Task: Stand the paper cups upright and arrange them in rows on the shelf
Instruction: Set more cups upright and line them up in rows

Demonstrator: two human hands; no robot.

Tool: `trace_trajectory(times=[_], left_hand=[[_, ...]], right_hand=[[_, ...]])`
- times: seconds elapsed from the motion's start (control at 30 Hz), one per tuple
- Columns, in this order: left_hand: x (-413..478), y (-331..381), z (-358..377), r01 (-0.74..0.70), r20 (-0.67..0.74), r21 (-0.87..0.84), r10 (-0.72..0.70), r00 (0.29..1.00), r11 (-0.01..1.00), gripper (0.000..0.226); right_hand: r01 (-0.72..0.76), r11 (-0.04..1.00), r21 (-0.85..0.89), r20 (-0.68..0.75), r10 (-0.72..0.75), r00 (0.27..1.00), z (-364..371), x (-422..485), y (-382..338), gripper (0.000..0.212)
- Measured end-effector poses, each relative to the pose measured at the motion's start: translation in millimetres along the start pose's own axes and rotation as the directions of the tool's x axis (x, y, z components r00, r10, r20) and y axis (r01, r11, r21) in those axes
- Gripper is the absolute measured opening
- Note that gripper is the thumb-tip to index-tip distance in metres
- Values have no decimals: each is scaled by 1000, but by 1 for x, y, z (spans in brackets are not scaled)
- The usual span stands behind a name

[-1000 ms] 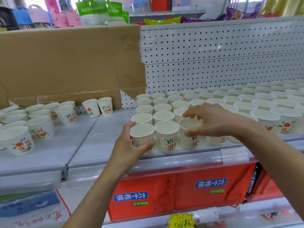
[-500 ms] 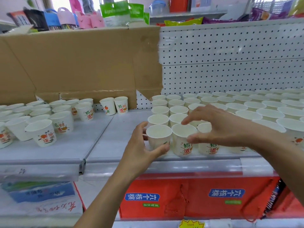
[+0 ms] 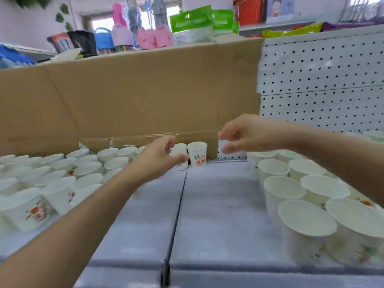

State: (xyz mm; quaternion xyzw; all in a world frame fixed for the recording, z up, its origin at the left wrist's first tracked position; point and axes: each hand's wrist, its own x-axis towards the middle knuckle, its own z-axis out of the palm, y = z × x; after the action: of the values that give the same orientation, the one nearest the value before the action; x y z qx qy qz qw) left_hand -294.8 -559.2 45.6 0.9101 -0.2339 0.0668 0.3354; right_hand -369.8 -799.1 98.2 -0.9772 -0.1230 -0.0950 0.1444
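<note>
Cardboard sheet (image 3: pixel 133 96): leans along the shelf's back, behind everything.
Shelf (image 3: pixel 218 215): bare grey middle, cups massed either side.
Right cups (image 3: pixel 307 217): upright, in tidy rows.
Left cups (image 3: pixel 62 175): upright, loosely bunched.
Left hand (image 3: pixel 154 161): grip curling round a back cup (image 3: pixel 180 150); contact too blurred to tell.
Right hand (image 3: pixel 247 134): hovering, grip narrow, empty.
Printed cup (image 3: pixel 197 153): upright beside it.

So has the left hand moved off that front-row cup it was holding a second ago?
Yes. The left hand has left the arranged rows and reached back and leftward to the two cups standing against the cardboard.
</note>
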Motion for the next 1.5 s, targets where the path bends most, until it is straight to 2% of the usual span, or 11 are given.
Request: trace_trajectory(times=[0.07, 0.23, 0.37, 0.47, 0.6, 0.87, 0.97, 1.13, 1.27, 1.4, 1.5], left_hand=[[38, -12, -14, -1, 57, 92, -5, 998, 996, 42], [106, -27, -19, 37, 280, 264, -113, 953, 964, 40], [139, -46, -7, 48, 362, 240, -135, 922, 970, 42], [147, -57, 2, 18, 358, 181, -83, 930, 983, 37], [154, -66, 11, -27, 322, 147, -22, 947, 989, 46], [144, -39, 27, -67, 201, 238, 18, 979, 969, 59], [140, -18, 38, -81, 169, 238, 41, 985, 968, 56], [141, 5, 61, -119, 149, 341, 71, 986, 932, 51], [144, 12, 71, -118, 120, 409, 75, 990, 905, 55], [145, 10, 74, -102, 96, 414, 68, 993, 905, 62], [145, 5, 72, -96, 109, 351, 61, 992, 931, 65]], right_hand=[[-63, 998, -24, 45, 64, 997, 12, 46, -1, 39], [-242, 970, -30, 121, 244, 962, 48, 126, 5, 57], [-329, 944, 37, 151, 320, 935, 74, 159, 12, 40], [-321, 945, 64, 110, 313, 943, 83, 166, 15, 39], [-314, 948, 43, 98, 309, 946, 87, 167, 13, 51], [-321, 944, -70, 92, 326, 941, 64, 146, 30, 54], [-348, 931, -109, 62, 356, 932, 49, 129, 48, 57], [-366, 917, -158, 41, 376, 926, 52, 112, 71, 39], [-325, 931, -163, 52, 337, 940, 53, 108, 77, 55], [-287, 943, -169, 152, 313, 938, 47, 108, 78, 49], [-233, 929, -286, 201, 296, 934, 50, 108, 80, 34]])
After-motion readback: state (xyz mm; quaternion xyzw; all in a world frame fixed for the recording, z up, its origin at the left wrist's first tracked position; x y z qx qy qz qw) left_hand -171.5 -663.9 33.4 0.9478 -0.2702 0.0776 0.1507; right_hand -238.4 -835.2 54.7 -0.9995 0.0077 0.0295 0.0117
